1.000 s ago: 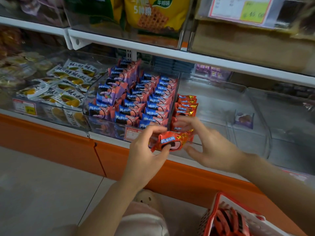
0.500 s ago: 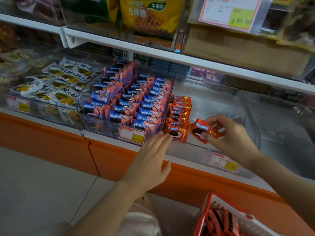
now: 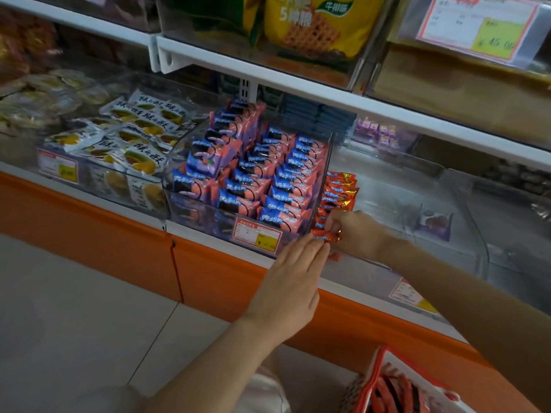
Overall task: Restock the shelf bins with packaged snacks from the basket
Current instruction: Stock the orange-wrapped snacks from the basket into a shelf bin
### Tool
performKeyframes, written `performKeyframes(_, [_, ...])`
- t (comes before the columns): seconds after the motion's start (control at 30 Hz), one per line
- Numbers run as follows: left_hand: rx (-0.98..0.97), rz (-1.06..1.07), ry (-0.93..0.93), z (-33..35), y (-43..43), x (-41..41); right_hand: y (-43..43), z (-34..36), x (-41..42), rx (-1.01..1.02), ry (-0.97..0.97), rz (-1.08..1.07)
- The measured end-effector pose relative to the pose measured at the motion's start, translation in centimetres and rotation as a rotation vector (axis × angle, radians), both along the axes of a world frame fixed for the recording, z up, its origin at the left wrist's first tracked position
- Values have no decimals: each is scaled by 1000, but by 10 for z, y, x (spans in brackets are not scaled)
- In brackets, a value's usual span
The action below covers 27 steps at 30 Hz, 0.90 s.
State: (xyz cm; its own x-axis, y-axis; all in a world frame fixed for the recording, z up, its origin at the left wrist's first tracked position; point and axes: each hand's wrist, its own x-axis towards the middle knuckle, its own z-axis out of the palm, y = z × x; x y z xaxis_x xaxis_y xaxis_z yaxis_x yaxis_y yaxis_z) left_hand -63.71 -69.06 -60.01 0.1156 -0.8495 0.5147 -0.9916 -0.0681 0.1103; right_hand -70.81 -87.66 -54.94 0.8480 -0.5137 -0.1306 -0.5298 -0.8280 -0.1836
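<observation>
Far left of left hand: clear bin (image 3: 98, 180), white packets (image 3: 131, 138). Above it: blue-packet bin (image 3: 202, 213), full. Left hand (image 3: 293, 290) flat, fingers straight, tips at bin front. Right hand (image 3: 354, 231) beside it pinches orange packet (image 3: 326, 235), front of row in sparse bin (image 3: 387, 204). Below right forearm: basket (image 3: 383, 353), more orange packs (image 3: 393, 394).

The basket (image 3: 422, 379) is cut off at the bottom edge

Snack row (image 3: 338, 192) in bin (image 3: 465, 234), basket (image 3: 399, 383) below shelf (image 3: 328, 96).
</observation>
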Motion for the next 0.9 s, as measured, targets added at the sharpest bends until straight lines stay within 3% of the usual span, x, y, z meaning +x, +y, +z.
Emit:
performKeyframes(0.2, [2, 8, -5, 1, 1, 1, -2, -4, 0, -168, 23, 0])
performKeyframes(0.5, [20, 16, -36, -1, 0, 2, -5, -1, -8, -74, 83, 15])
performKeyframes(0.7, [61, 41, -63, -3, 1, 2, -6, -7, -17, -127, -24, -95])
performKeyframes(0.9, [55, 83, -151, 0, 1, -6, 6, -2, -45, -58, -316, -199])
